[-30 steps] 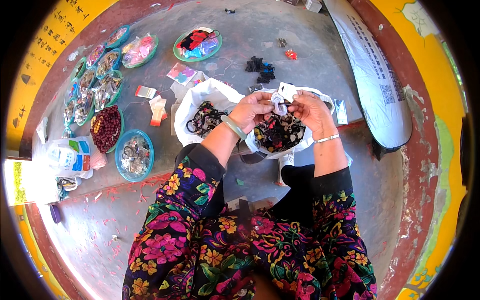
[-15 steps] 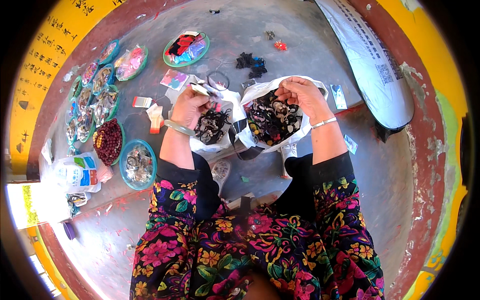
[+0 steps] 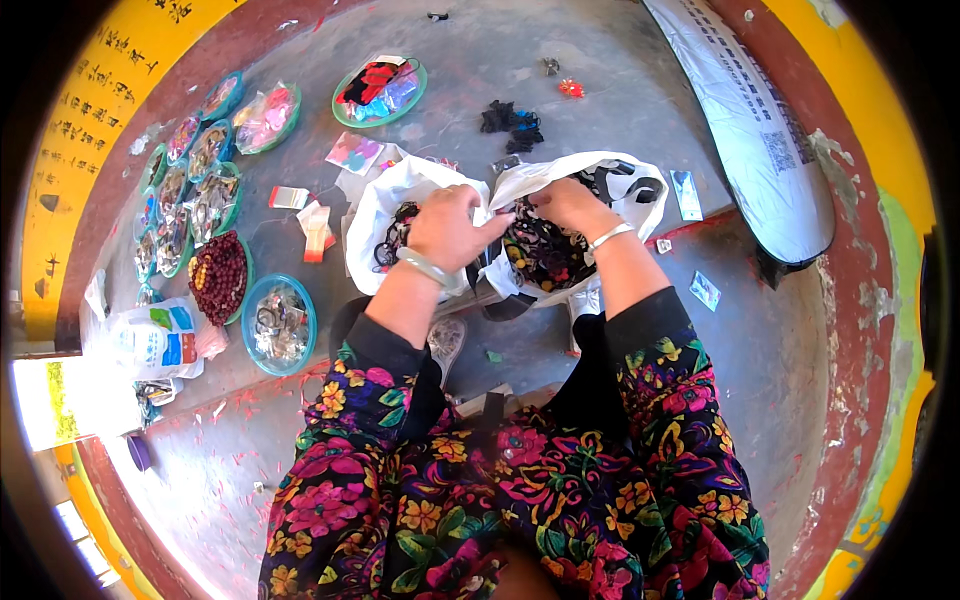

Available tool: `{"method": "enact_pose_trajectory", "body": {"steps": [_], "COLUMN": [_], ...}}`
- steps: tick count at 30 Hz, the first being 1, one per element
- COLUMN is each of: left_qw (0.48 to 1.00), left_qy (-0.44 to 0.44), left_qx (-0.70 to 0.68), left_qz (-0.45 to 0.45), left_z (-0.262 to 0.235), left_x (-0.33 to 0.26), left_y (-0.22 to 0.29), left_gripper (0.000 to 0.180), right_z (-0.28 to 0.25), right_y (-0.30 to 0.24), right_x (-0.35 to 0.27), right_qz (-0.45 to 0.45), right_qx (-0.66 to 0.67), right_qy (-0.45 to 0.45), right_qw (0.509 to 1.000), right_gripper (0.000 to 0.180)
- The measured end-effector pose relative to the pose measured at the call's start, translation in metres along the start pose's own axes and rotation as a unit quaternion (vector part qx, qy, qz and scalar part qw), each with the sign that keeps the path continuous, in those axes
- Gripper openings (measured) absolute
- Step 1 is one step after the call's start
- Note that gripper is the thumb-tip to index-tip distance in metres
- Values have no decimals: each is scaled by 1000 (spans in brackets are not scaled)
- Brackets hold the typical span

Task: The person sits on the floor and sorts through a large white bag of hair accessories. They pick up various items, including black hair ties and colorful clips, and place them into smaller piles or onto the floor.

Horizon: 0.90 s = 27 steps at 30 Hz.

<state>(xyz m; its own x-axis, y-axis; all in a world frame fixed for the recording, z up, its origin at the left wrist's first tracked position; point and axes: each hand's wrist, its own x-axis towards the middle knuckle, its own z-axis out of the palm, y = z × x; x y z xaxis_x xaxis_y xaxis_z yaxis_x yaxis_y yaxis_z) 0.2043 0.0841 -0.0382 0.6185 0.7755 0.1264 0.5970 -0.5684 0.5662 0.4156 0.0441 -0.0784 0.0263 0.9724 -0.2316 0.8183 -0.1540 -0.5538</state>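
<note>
Two white bags stand side by side in front of me. My left hand (image 3: pixel 450 230) is over the left bag (image 3: pixel 370 215), its thumb stretched toward the right bag and apart from the fingers. Nothing shows in it. Dark hair ties (image 3: pixel 400 228) lie inside that bag, partly covered by the hand. My right hand (image 3: pixel 575 207) reaches into the right bag (image 3: pixel 640 215), fingers bent down against a heap of dark, mixed-colour hair ties (image 3: pixel 545 252). Its fingertips are partly hidden, and what they grip cannot be made out.
To the left stand several baskets of packaged trinkets, a basket of dark red beads (image 3: pixel 218 280) and a blue round basket (image 3: pixel 279 325). A green basket (image 3: pixel 378 122) sits farther off. Black hair ties (image 3: pixel 512 125) lie beyond the bags. A long silver cover (image 3: pixel 750 130) lies at right.
My left hand has come down and right onto the left bag; the pale item it held is no longer seen in it. My right hand has dropped into the right bag.
</note>
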Motion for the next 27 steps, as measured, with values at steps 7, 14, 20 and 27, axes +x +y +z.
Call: {"method": "enact_pose_trajectory", "body": {"steps": [7,14,20,27], "left_qw": [999,999,999,996], "left_qy": [-9,24,20,7], "left_qx": [33,-7,-18,-44], "left_qz": [-42,-31,-35,-72], "left_z": [25,30,27,20], "left_x": [13,11,11,9], "left_y": [-2,-13,-9,-10], "left_gripper": [25,23,22,21], "right_z": [68,79,72,-2], "right_y": [21,3,20,-8], "right_x": [69,80,66,12], "right_qz": [-57,-21,-26,8], "right_qx": [-160,-158,-154,-98], "right_qy": [37,43,54,-5], "right_qw": [985,986,986,995], "right_gripper": [24,15,22,24]}}
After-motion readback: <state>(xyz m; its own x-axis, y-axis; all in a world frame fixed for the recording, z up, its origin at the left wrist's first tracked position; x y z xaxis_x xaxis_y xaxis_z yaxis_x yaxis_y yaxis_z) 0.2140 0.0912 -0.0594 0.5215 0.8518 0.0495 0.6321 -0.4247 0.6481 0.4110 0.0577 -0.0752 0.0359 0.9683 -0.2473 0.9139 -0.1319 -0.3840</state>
